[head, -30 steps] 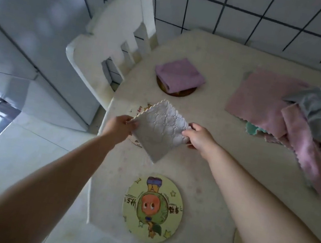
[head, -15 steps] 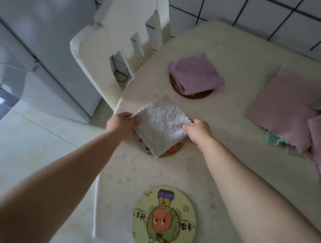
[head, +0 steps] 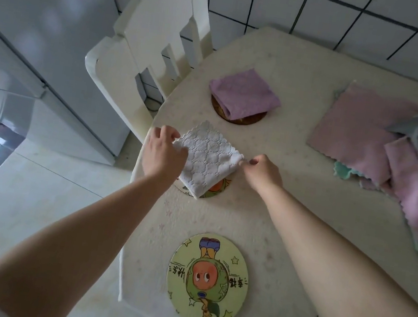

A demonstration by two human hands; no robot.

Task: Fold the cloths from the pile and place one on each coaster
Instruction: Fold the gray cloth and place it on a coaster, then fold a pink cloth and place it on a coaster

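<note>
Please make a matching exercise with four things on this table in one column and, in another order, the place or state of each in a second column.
1. white cloth
2. purple cloth
3. cartoon coaster
4. pink cloth

a. lies spread flat in the pile
b. bare, nearest the person
c. folded, on the brown coaster
d. held at two corners by left hand and right hand

Pairs: 1-d, 2-c, 3-b, 4-a

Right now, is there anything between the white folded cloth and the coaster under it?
Nothing visible: the white cloth, pinched by the left hand and right hand, already covers most of the coaster.
</note>
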